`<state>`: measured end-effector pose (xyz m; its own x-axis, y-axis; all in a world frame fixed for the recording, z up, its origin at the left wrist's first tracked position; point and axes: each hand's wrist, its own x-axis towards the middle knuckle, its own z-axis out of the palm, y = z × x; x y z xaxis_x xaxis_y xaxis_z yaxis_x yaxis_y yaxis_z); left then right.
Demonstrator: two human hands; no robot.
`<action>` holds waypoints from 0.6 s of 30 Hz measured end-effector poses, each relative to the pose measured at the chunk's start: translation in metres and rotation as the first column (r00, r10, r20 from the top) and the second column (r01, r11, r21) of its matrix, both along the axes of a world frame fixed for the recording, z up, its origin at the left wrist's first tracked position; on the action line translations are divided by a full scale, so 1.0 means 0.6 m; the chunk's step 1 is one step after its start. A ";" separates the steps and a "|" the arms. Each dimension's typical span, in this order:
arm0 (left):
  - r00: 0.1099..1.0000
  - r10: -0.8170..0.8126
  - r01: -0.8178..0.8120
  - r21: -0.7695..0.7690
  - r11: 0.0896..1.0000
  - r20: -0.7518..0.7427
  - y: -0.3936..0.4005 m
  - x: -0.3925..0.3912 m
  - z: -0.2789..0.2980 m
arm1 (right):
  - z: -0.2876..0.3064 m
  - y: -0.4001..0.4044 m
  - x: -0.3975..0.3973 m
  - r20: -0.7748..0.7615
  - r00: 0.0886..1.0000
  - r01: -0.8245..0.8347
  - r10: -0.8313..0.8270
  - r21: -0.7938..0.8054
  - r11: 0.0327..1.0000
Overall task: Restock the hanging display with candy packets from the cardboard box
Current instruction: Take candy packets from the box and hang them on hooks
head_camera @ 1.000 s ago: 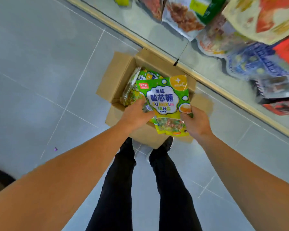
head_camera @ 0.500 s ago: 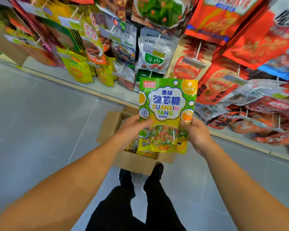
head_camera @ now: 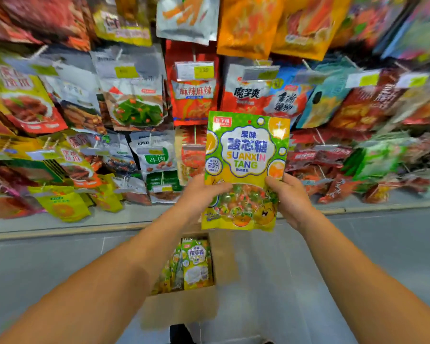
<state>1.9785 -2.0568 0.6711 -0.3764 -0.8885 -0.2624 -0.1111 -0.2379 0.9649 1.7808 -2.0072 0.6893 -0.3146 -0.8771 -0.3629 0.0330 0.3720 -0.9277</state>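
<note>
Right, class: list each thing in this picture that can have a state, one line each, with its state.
Candy packet: sealed, upright, held off the display.
Left hand: grips the packet's lower left edge.
Right hand: grips its lower right edge.
Cardboard box: open on the floor, packets inside.
Hanging display: hung with snack bags.

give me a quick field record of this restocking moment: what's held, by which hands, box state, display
held item: green and yellow plastic candy packet, upright, printed front facing the camera
left hand: grips the packet's lower left edge
right hand: grips the packet's lower right edge
packet position: raised in front of the hanging display of snack packets, not yet on a hook
box: open brown cardboard box on the grey floor below the arms
box contents: more matching packets standing inside
</note>
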 end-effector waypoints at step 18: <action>0.994 0.090 -0.103 -0.292 0.951 -0.056 0.061 -0.412 0.281 | 0.254 0.061 -0.406 -0.129 0.988 0.038 -0.083 -0.314 0.948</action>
